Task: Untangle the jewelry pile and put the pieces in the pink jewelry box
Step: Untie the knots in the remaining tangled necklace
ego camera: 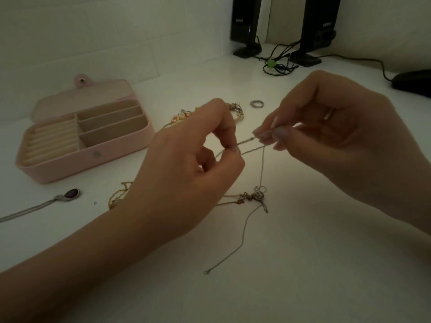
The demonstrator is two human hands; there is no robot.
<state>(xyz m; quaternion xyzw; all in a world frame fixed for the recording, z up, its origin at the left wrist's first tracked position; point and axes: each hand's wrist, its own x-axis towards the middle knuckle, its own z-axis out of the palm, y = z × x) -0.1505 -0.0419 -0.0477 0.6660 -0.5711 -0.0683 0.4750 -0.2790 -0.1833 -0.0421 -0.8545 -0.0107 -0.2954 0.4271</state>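
Observation:
A thin silver chain [249, 145] is stretched in the air between my hands. My left hand [191, 164] pinches one part of it, and my right hand [326, 136] pinches another part at the fingertips. The chain drops to a knot of tangled jewelry [255, 196] on the white desk, and a loose end trails toward me. The pink jewelry box [88, 164] lies open at the left, its compartments empty. Beaded pieces [235, 111] lie behind my left hand. Partly hidden under my left wrist is a yellow beaded strand [119, 194].
A silver ring [257, 104] lies on the desk beyond my hands. A necklace with a dark oval pendant [71, 194] lies at the left front. Two black speakers [247, 26] with cables stand at the back, and a black mouse [412, 83] sits at the right edge.

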